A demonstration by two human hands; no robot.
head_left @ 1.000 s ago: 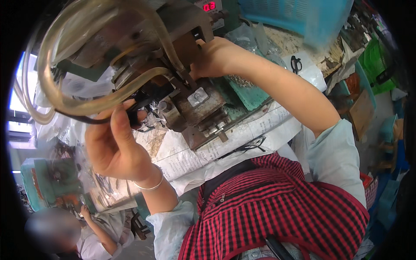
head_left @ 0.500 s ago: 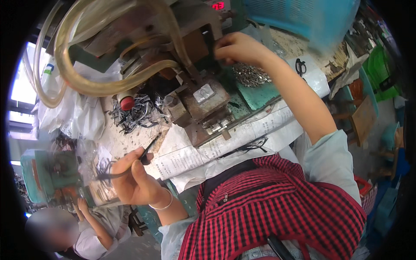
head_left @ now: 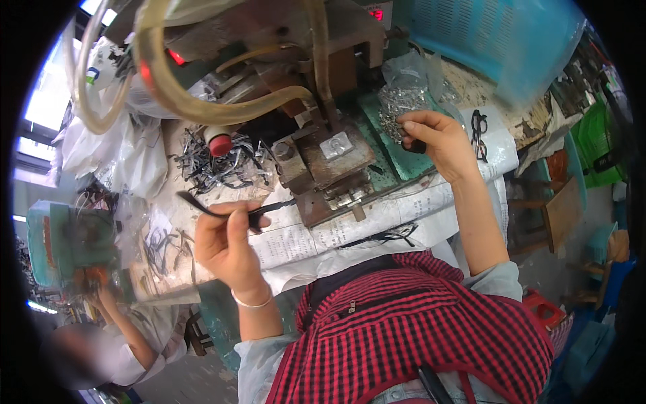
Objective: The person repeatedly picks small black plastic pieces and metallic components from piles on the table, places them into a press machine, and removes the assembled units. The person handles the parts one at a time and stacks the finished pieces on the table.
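My left hand [head_left: 227,244] pinches a dark eyeglass temple [head_left: 195,203], its curved end to the left and its thin end toward the machine. Beyond its right tip is the metal fixture [head_left: 343,196] at the front of a greasy machine block [head_left: 336,165]. My right hand [head_left: 439,143] is closed, fingertips together, beside a heap of small metal parts [head_left: 390,122] on a green surface. Whatever lies between those fingertips is too small or hidden to name. A heap of loose temples [head_left: 215,168] lies left of the machine.
Thick yellowed hoses [head_left: 156,81] loop over the machine's left side, near a red button [head_left: 220,144]. Black eyeglass frames [head_left: 478,135] lie at right, and more dark pieces [head_left: 397,235] on printed paper near me. A blue crate [head_left: 464,34] stands behind. Another person [head_left: 141,340] works at lower left.
My right hand has come down from the machine's right side to the metal parts. My left hand has moved right and up with the temple, which now points at the fixture.
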